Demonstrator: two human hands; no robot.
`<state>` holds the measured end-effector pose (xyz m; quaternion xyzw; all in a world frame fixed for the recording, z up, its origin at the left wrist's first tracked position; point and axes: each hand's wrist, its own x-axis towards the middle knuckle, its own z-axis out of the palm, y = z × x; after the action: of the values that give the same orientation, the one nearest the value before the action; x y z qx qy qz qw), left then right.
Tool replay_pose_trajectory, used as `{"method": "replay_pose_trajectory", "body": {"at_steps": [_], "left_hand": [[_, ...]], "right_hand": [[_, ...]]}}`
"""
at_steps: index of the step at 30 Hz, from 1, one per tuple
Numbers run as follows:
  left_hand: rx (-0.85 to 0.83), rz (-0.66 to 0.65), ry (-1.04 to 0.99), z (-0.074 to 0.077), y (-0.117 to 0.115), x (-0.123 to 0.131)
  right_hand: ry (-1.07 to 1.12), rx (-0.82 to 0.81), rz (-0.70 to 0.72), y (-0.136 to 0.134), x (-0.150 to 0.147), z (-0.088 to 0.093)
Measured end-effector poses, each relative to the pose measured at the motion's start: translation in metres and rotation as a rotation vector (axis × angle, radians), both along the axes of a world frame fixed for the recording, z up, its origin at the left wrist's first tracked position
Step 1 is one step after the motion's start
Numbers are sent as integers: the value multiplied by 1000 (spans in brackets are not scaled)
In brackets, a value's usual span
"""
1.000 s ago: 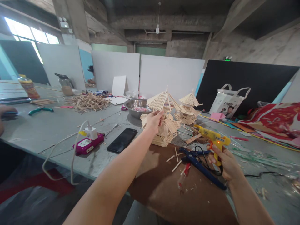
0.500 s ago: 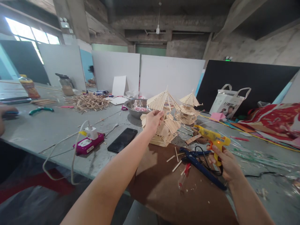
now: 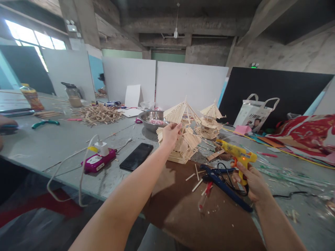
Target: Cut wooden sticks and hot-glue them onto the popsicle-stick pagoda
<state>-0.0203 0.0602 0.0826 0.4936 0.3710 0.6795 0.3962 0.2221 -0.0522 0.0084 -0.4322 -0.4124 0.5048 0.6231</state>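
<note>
A pagoda-like model of thin wooden sticks (image 3: 187,144) stands at the back edge of a brown board (image 3: 180,209). My left hand (image 3: 170,135) is closed on it between its upper roof and the lower tier; the fingertips are pinched at a post or stick. In my right hand (image 3: 250,179) is a yellow glue gun (image 3: 240,157), gripped by its handle, with an orange light lit and the nozzle pointing left toward the model. A smaller stick pagoda (image 3: 209,122) is behind the first. Blue cutters (image 3: 226,190) and loose sticks (image 3: 196,172) lie on the board.
Left of my arm are a black phone (image 3: 136,156) and a purple power strip (image 3: 98,161) with a white cable. Farther back are a metal bowl (image 3: 151,122), a stick pile (image 3: 101,114) and teal pliers (image 3: 45,123). Another person's hand (image 3: 6,125) shows at the left edge.
At the far left the other person's hand has shifted slightly. My hands, the stick model and the glue gun look nearly the same as before.
</note>
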Motion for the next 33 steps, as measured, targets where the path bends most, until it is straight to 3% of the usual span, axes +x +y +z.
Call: {"method": "replay_pose_trajectory", "body": {"at_steps": [5,14,25,30,33], "left_hand": [[-28,-29,-34,-1,-3,0],[-39,-162,-114,1,-1,0],[-66,-171,-149,1,-3,0],[-83,-204,-103,-11,-8,1],[-71,-123,18,-19,-15,4]], "right_hand": [[15,71,-38,0,-1,1],[9,55,-7,2,3,-4],[37,76,-53,2,-1,0],[25,83,-52,2,1,-2],[29,23,-15,2,2,-3]]}}
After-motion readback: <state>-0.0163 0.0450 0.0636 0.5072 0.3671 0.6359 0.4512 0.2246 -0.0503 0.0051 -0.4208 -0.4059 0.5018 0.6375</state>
